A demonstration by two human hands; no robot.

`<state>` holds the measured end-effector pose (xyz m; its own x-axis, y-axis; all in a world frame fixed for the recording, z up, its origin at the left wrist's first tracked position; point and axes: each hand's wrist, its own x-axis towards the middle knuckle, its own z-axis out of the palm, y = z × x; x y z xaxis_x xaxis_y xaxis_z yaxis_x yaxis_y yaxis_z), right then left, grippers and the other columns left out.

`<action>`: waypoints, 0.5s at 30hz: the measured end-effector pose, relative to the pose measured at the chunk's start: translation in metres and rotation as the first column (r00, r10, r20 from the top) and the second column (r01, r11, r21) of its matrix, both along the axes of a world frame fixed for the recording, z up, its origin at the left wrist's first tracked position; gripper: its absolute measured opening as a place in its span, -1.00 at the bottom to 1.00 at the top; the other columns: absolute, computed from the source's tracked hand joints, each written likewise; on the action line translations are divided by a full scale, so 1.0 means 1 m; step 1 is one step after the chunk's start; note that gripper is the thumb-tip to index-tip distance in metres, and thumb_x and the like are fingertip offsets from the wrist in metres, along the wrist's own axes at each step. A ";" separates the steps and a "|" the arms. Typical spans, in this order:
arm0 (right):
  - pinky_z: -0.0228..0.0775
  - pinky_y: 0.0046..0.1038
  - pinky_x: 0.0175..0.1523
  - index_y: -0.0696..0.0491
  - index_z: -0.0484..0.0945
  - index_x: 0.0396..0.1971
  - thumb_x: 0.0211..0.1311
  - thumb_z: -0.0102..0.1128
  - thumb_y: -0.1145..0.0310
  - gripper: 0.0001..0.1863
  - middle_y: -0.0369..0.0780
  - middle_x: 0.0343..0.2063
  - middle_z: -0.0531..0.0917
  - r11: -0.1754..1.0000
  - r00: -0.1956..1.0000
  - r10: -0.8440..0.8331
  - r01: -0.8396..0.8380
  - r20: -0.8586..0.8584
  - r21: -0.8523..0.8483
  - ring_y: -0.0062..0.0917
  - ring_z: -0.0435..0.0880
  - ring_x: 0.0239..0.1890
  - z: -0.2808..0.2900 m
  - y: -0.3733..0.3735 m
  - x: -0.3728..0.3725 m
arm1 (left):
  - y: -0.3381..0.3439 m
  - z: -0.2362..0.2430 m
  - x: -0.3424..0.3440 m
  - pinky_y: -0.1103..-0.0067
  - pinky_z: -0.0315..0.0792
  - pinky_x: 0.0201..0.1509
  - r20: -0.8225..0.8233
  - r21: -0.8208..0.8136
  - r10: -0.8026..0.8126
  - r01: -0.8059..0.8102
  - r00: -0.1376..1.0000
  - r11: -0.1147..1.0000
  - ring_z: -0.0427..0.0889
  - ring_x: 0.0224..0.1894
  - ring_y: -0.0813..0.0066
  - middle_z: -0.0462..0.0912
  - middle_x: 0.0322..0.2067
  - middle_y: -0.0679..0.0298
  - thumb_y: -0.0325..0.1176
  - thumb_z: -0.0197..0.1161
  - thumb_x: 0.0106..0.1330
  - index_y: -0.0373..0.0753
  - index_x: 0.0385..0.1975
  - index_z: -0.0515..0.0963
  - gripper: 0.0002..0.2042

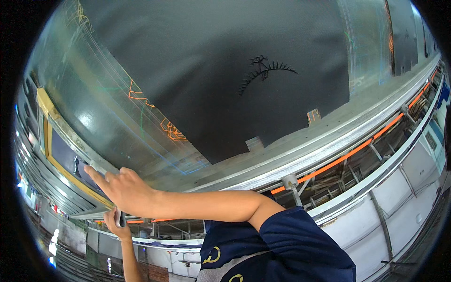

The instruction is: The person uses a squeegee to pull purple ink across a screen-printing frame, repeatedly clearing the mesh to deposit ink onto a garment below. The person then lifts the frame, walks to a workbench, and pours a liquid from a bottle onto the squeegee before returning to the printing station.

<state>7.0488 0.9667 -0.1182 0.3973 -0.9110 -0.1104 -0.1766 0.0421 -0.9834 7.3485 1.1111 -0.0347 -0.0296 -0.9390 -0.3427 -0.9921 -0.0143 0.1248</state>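
My right arm reaches leftward across my body. My right hand is over the near end of a yellow-edged screen frame, back of the hand up. Its index finger points along the frame's dark panel, which bears a small black mark. The other fingers curl under; what they hold, if anything, is hidden. Just below it, my left hand closes around a small grey-white piece beside the frame's near corner; its kind is unclear. A large black sheet lies on the table, with a black spiky curved print on it.
The long translucent tabletop carries orange, blue and green guide lines. A metal rail runs along its near edge, with an orange strip below. Another dark sheet lies at the far right. Tables stand at the left.
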 end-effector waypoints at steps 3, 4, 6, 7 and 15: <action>0.48 -0.32 -0.25 0.26 -0.06 0.57 0.05 0.35 0.33 0.11 -0.06 -0.39 0.65 1.000 1.000 -0.007 0.007 -0.013 -0.006 -0.29 0.61 -0.49 0.001 -0.001 -0.001 | 0.001 -0.002 0.004 0.36 0.46 -0.20 -0.002 -0.007 -0.003 0.003 1.000 1.000 0.53 -0.28 0.11 0.53 -0.35 0.07 -0.69 0.30 0.17 -0.36 -0.13 0.63 -0.74; 0.49 -0.32 -0.25 0.26 -0.06 0.57 0.05 0.35 0.32 0.11 -0.06 -0.40 0.66 1.000 1.000 -0.010 0.010 -0.011 -0.007 -0.29 0.62 -0.50 0.001 -0.001 -0.002 | 0.001 -0.001 0.003 0.36 0.46 -0.20 0.004 -0.008 -0.001 0.001 1.000 1.000 0.53 -0.28 0.11 0.53 -0.35 0.07 -0.69 0.30 0.17 -0.36 -0.13 0.63 -0.74; 0.50 -0.31 -0.25 0.26 -0.04 0.57 0.05 0.36 0.32 0.10 -0.06 -0.41 0.67 1.000 1.000 0.009 -0.009 -0.008 0.004 -0.28 0.64 -0.50 0.001 -0.003 -0.005 | -0.001 0.001 0.000 0.36 0.45 -0.19 0.003 -0.008 -0.008 0.008 1.000 1.000 0.53 -0.29 0.12 0.54 -0.35 0.07 -0.70 0.29 0.17 -0.36 -0.14 0.63 -0.74; 0.51 -0.30 -0.25 0.26 -0.04 0.57 0.05 0.36 0.32 0.10 -0.06 -0.41 0.68 1.000 1.000 0.012 -0.012 -0.011 0.003 -0.27 0.65 -0.50 0.001 -0.003 -0.004 | -0.003 0.001 0.000 0.36 0.45 -0.19 -0.002 -0.015 -0.017 0.017 1.000 1.000 0.52 -0.29 0.12 0.54 -0.35 0.07 -0.70 0.29 0.17 -0.36 -0.14 0.63 -0.74; 0.53 -0.28 -0.29 0.27 0.02 0.55 0.08 0.30 0.39 0.02 -0.05 -0.44 0.71 0.996 0.997 -0.061 0.057 -0.057 -0.071 -0.21 0.71 -0.51 0.002 -0.004 0.000 | -0.005 0.001 0.005 0.35 0.33 -0.26 -0.033 -0.076 -0.043 0.040 0.999 0.996 0.46 -0.36 0.14 0.48 -0.43 0.14 -0.64 0.35 0.06 -0.30 -0.18 0.64 -0.72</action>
<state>7.0484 0.9630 -0.1164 0.3376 -0.9388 -0.0677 -0.2334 -0.0138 -0.9723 7.3531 1.1063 -0.0339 -0.0801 -0.9597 -0.2694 -0.9866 0.0378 0.1587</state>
